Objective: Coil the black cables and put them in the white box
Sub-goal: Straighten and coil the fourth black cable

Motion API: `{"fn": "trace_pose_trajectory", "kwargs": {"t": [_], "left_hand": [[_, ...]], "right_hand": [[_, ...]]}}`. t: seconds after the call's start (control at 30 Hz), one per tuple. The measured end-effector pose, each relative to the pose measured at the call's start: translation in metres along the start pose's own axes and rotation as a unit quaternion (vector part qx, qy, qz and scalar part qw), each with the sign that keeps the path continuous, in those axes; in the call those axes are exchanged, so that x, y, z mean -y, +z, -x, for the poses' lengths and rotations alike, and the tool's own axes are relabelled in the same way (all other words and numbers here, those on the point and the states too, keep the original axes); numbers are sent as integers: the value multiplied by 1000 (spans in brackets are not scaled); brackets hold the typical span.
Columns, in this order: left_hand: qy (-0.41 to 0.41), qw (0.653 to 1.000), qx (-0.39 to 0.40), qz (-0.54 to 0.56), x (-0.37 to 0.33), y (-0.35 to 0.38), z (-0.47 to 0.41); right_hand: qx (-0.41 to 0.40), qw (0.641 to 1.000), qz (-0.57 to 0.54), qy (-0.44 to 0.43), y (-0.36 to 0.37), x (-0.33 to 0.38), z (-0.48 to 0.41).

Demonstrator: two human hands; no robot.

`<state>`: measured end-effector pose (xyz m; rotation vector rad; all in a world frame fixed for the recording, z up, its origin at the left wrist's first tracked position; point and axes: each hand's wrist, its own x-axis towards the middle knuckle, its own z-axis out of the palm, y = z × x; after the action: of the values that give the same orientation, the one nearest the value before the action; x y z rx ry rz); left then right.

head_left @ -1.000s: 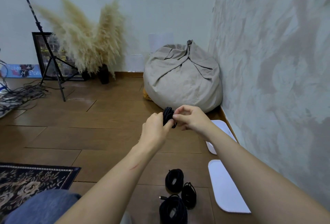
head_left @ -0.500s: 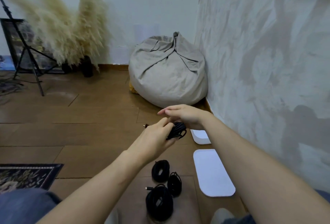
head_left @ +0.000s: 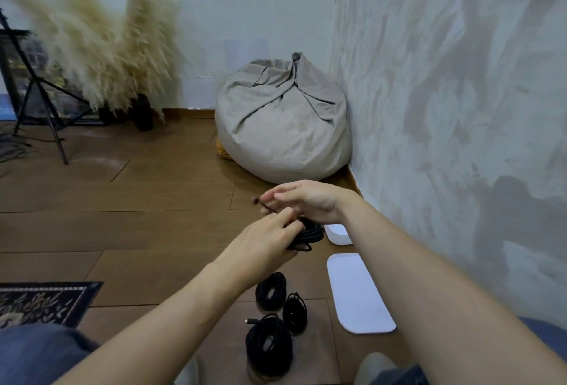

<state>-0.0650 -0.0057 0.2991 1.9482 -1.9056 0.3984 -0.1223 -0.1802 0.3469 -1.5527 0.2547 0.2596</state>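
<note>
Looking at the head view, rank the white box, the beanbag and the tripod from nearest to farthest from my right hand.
1. white box, just beneath the right hand.
2. beanbag, beyond it, against the wall.
3. tripod, far left.

Bare forearms reach from the lower frame edge to the left hand and the right hand, while blue denim trouser legs cover both knees at the bottom corners.

A: Which are coiled?
B: Large black coil, medium coil and thin coil, clustered on the floor; a fourth coil gripped in the left hand.
A: White box?
B: On the floor, partly hidden; white lid flat nearby.
</note>
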Motion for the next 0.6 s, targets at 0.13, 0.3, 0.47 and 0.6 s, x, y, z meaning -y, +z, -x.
{"fn": "trace_pose_trajectory", "kwargs": {"t": [0.13,0.3,0.47,0.6], "left_hand": [[-48,998,-3,45,2,2,5],[-234,960,-46,145,14,-7,3],[-333,920,-70,192,28,-12,6],[-293,942,-5,165,35,-16,7]], "right_hand": [[-68,993,-79,-57,-2,1,-2],[-285,947,-47,-141,-2,0,-9],[-365,903,-152,-169,-4,5,-13],[-306,933,111,-152,-1,3,-11]]}}
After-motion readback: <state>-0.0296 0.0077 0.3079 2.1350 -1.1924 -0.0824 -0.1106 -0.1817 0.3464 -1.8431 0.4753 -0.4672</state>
